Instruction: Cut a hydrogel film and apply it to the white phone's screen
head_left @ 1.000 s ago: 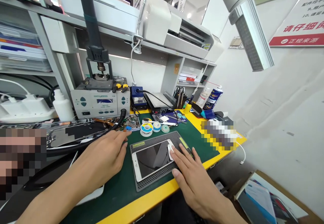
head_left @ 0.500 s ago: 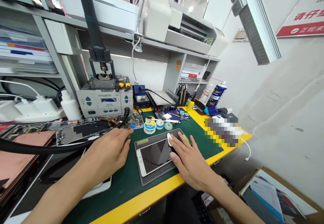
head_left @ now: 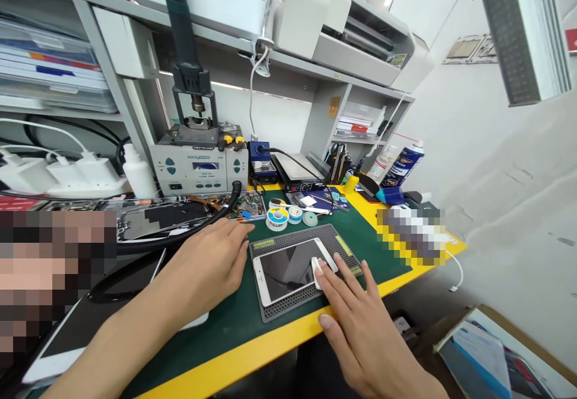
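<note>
A white smartphone (head_left: 288, 270) with a dark, reflective screen lies face up, tilted in view, on a grey perforated mat (head_left: 270, 313). My right hand (head_left: 356, 309) presses a small white wipe (head_left: 317, 274) to the screen's right end with its fingertips. Its thumb stands apart, and the other fingers stretch over the mat's right side. To the left of the mat, my left hand (head_left: 211, 258) rests over the green bench mat (head_left: 225, 333), fingers curled together. Whatever may be within those fingers is hidden.
Behind the mat stand solder spools (head_left: 277, 217) and a tray of circuit boards (head_left: 247, 205). A grey hot-air station (head_left: 198, 170) with a black hose (head_left: 216, 216) sits back left. A large white-edged device (head_left: 58, 363) lies under my left forearm. A spray can (head_left: 404, 164) stands at back right.
My right hand has slid the wipe toward the front edge of the screen, and its thumb has moved away from the wipe. The whole view has shifted; my left hand stays beside the mat.
</note>
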A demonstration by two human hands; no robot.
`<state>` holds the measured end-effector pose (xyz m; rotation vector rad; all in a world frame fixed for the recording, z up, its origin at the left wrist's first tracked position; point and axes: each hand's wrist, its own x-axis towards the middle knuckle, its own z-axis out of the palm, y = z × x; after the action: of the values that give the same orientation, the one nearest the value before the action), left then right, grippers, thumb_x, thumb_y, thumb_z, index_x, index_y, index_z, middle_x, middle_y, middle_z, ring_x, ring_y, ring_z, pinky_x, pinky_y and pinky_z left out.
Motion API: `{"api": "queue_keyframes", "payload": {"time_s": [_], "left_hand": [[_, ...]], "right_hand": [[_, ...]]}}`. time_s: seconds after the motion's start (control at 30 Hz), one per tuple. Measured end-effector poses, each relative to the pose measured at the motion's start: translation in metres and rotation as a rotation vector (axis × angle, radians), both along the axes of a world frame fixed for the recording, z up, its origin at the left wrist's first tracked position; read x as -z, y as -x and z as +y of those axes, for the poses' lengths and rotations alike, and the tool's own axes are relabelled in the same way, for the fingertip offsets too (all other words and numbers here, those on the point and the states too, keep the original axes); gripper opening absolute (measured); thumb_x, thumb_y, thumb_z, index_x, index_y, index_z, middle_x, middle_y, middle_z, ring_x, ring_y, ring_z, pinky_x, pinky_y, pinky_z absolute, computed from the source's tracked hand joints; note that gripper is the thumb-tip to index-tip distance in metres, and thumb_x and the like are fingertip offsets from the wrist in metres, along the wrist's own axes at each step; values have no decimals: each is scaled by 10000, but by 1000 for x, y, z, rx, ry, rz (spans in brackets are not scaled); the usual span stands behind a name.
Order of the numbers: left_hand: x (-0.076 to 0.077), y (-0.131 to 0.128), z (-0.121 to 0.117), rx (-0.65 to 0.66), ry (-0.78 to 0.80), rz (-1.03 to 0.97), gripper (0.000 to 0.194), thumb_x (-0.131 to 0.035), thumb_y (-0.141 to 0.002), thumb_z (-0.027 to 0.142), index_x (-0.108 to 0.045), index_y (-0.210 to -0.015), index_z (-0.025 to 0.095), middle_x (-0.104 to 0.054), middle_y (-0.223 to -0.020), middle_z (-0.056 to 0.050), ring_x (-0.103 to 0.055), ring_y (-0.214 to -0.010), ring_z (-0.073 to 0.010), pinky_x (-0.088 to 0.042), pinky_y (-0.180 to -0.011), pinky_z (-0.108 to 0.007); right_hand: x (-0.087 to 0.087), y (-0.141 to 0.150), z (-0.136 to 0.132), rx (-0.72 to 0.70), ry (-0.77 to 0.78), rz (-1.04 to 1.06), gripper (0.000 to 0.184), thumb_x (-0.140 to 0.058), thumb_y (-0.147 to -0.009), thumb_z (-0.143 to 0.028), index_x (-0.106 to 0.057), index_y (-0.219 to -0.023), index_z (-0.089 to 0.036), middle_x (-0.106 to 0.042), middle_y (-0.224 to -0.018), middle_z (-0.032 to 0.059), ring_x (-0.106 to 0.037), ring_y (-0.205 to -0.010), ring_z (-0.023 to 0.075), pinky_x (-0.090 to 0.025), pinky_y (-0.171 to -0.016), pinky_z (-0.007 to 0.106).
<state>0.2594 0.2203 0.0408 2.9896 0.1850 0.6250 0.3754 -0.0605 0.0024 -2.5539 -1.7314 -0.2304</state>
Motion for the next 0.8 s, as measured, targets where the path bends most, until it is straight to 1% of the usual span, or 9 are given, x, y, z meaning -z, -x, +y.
{"api": "queue_keyframes", "payload": {"time_s": [0.13, 0.2, 0.27, 0.33, 0.4, 0.5, 0.6, 0.7, 0.8], "left_hand": [[-1, 0, 1, -18, -1, -2, 429, -338, -1026, 258, -694, -1219, 117, -754, -1124, -152, -714, -1017, -319, -570, -893, -444], [-1, -1, 2, -25, 3, 1, 423, -337, -1026, 252, -696, -1211, 124, -753, -1123, -148, -716, -1002, -312, -570, -868, -431], [0, -1, 3, -34, 9, 11, 424, -335, -1027, 256, -701, -1202, 133, -753, -1125, -146, -718, -994, -309, -568, -854, -420], [1, 0, 5, -46, 19, 24, 433, -329, -1030, 267, -698, -1210, 132, -754, -1127, -148, -718, -1004, -310, -568, -850, -416], [1, 0, 6, -52, 30, 34, 447, -322, -1035, 286, -688, -1231, 121, -751, -1133, -156, -716, -1021, -314, -568, -859, -421], [2, 0, 7, -50, 52, 43, 466, -316, -1040, 323, -680, -1245, 117, -747, -1147, -164, -715, -1040, -316, -570, -885, -429], [3, -2, 9, -54, 65, 47, 485, -316, -1033, 358, -685, -1240, 119, -747, -1164, -173, -718, -1060, -325, -575, -906, -439], [6, -4, 13, -68, 72, 57, 507, -323, -1016, 376, -687, -1246, 109, -743, -1202, -188, -717, -1101, -346, -577, -935, -466], [10, -4, 17, -80, 81, 67, 519, -340, -1010, 412, -687, -1264, 123, -739, -1238, -185, -720, -1116, -354, -588, -932, -475]], "right_hand": [[2, 20, 22, -168, -26, 28, 597, -406, -1089, -388, -360, -1619, -116, -248, -1690, 76, -237, -1562, 448, -184, -1174, 826], [4, 28, 32, -219, -38, 76, 606, -423, -1085, -407, -363, -1618, -125, -239, -1693, 58, -212, -1571, 436, -137, -1187, 814], [3, 34, 41, -234, -37, 142, 614, -423, -1086, -418, -340, -1631, -147, -216, -1700, 32, -176, -1586, 412, -93, -1202, 790], [-2, 37, 49, -230, -29, 216, 618, -396, -1094, -436, -317, -1643, -164, -194, -1707, 19, -152, -1594, 397, -63, -1214, 770], [-10, 37, 57, -204, -30, 280, 620, -351, -1101, -471, -334, -1639, -165, -197, -1708, 25, -137, -1596, 398, -21, -1215, 764], [-23, 37, 70, -175, -45, 355, 648, -273, -1107, -519, -368, -1624, -140, -243, -1701, 47, -113, -1603, 386, 24, -1226, 743], [-32, 36, 81, -161, -58, 412, 669, -213, -1112, -531, -366, -1622, -125, -275, -1698, 55, -89, -1610, 359, 36, -1237, 726], [-34, 33, 84, -131, -85, 417, 675, -201, -1112, -537, -368, -1621, -127, -299, -1695, 65, -106, -1609, 357, 31, -1240, 728], [-31, 23, 77, -70, -113, 375, 662, -193, -1113, -530, -386, -1615, -144, -316, -1693, 63, -131, -1606, 352, 25, -1249, 719]]}}
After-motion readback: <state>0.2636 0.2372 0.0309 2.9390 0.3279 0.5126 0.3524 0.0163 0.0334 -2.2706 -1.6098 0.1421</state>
